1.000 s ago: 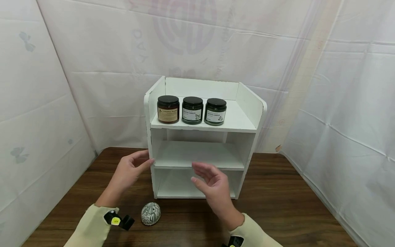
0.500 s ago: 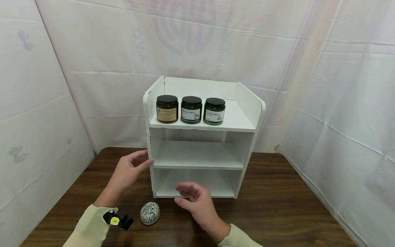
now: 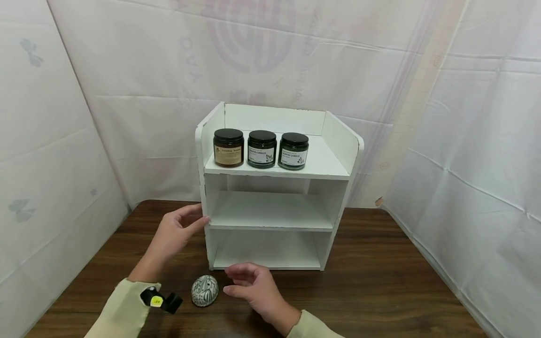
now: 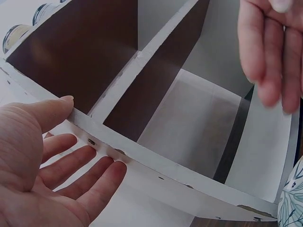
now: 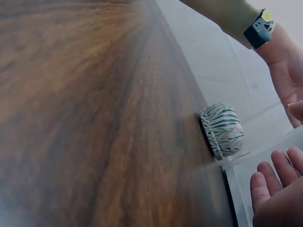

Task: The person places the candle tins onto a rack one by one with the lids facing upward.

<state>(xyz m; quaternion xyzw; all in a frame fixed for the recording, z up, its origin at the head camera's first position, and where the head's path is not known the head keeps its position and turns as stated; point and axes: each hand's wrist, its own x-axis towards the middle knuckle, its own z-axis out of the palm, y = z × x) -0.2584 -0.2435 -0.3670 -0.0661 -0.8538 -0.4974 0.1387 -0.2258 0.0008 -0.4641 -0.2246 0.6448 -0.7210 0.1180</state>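
My left hand rests against the left side panel of a white three-level shelf. In the left wrist view its thumb touches the panel's front edge, and the relaxed fingers lie along the outer face. On the table just left of my right hand sits a small rounded container, white with a dark green leaf pattern. The right wrist view shows this container with a seam around it. My right hand is apart from it, fingers loosely bent around nothing, in front of the bottom level.
Three dark-lidded candle jars stand in a row on the top level: an amber jar with a tan label, a middle green jar and a right green jar. Brown wooden table surrounds the shelf; white cloth hangs behind.
My right hand has moved down and left, from in front of the shelf's lower levels to beside the patterned container. The left hand has stayed at the side panel.
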